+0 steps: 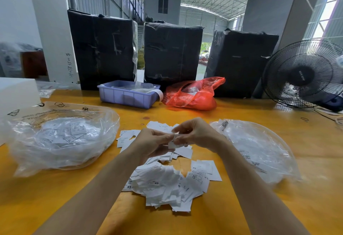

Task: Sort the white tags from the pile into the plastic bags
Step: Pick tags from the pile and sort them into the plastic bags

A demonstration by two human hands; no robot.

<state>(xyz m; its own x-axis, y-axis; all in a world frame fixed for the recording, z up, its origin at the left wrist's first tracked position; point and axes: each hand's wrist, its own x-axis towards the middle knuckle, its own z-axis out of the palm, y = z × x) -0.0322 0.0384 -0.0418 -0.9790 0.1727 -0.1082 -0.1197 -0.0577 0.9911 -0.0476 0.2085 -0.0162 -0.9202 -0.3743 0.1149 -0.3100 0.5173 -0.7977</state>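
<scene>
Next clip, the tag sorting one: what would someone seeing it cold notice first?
Probably the two hands, left hand and right hand, meeting at the centre and pinching a small white tag above the pile of white tags on the yellow table. A clear plastic bag of tags lies to the left, and three black-wrapped boxes stand behind.

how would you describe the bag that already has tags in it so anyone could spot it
On the yellow table, look to the left of the loose tag pile. There lies a clear plastic bag, bulging with white tags; the clear bag on the right looks nearly empty.
</scene>
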